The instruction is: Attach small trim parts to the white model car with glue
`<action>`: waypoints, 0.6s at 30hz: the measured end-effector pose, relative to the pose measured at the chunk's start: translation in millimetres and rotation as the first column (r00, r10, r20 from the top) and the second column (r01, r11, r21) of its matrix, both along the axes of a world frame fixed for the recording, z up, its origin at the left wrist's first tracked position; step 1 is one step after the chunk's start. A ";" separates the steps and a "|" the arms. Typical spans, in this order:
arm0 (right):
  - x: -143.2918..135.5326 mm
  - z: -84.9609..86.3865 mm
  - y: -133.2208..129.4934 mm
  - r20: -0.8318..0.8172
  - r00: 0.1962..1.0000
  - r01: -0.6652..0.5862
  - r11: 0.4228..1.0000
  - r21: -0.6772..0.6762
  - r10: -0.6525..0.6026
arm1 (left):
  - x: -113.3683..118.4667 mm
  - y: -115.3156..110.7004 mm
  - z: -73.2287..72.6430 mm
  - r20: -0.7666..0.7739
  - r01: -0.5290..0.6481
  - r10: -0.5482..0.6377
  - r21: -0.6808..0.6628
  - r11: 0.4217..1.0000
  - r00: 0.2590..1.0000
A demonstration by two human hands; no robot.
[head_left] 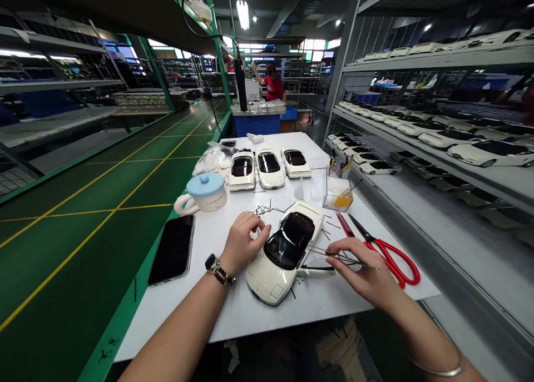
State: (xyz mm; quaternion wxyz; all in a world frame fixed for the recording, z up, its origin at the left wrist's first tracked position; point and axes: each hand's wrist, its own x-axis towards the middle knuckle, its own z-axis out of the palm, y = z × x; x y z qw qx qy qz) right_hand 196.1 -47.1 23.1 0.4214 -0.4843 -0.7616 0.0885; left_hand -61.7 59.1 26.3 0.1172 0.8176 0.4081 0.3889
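A white model car (273,279) with a dark windshield and roof stands on the white table, one door swung open on its right side. My right hand (362,271) pinches thin metal tweezers (319,251), whose tips point at the car beside the open door (317,271). My left hand (246,237) is at the car's left side, thumb and forefinger curled towards each other; whether anything is between them is too small to tell. Small silvery parts (262,208) lie behind the left hand. Thin black strips (326,234) are scattered around the car.
Red-handled scissors (394,259) and a red tool (344,224) lie right. Left are a phone (172,249) and a lidded mug (206,193). Behind stand three white model cars (270,169) and a clear container (337,196). Shelves of cars (434,129) line the right; a person (273,86) works farther back.
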 end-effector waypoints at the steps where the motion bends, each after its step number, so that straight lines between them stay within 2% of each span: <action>1: 0.6 2.5 1.1 0.086 0.996 -0.035 0.998 0.057 0.030 | 0.4 -0.4 -0.5 0.005 0.007 -0.007 0.004 1.000 1.000; 4: -0.1 10.1 5.9 0.291 0.956 -0.075 0.987 0.140 0.032 | 0.3 -0.5 -2.1 0.025 0.022 -0.022 0.021 1.000 0.999; 7: -5.0 15.9 10.0 0.389 0.921 -0.055 0.989 0.135 -0.001 | 0.1 0.3 -3.1 0.047 0.034 -0.036 0.040 0.999 0.998; 14: -16.6 18.7 14.9 0.463 0.886 -0.075 0.982 0.175 -0.015 | 2.1 1.6 -5.3 0.068 0.073 -0.079 0.082 0.994 0.995; 18: -16.5 17.3 18.9 0.454 0.891 -0.080 0.987 0.139 0.009 | 3.0 1.3 -6.7 0.058 0.089 -0.094 0.085 0.992 0.994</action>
